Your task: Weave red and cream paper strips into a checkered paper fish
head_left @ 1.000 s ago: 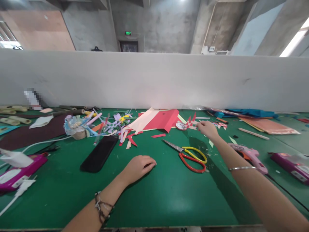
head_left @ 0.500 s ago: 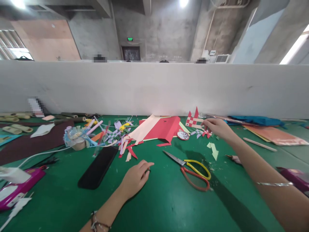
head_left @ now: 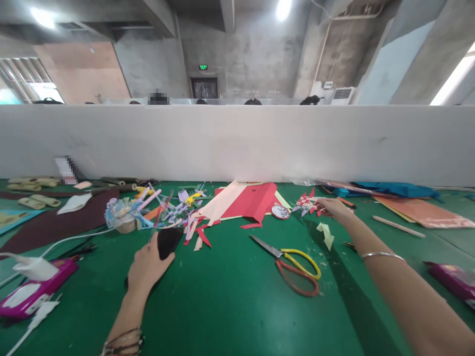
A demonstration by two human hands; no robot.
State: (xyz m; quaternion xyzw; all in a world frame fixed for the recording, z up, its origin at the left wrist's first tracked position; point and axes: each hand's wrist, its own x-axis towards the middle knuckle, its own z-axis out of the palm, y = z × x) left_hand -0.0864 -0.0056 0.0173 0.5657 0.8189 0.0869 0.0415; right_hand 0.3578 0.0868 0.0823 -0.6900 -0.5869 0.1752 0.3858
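Observation:
My left hand [head_left: 150, 262] lies over the black phone [head_left: 169, 241], thumb and fingers spread to its two sides and wrapped round it. At the right, my right hand [head_left: 334, 207] has its fingers pinched on a red and white woven paper piece [head_left: 307, 200], low over the table beside purple and red woven scraps. Scissors [head_left: 280, 253] with one yellow and one red handle lie between the hands, blades toward the upper left. A pale green folded paper strip [head_left: 326, 235] is just below my right hand.
Red paper [head_left: 256, 202], a round tin [head_left: 280, 211] and cut strips [head_left: 202, 237] lie mid-table. A tape roll [head_left: 126, 222] and a magenta power strip [head_left: 40, 287] are left. Orange sheets [head_left: 426, 210] and a stick [head_left: 399, 226] lie right. A white partition [head_left: 237, 143] stands behind.
My left hand has moved left from the open table onto the phone. My right hand has lowered the red and white woven piece toward the other woven scraps. The view has tilted up slightly.

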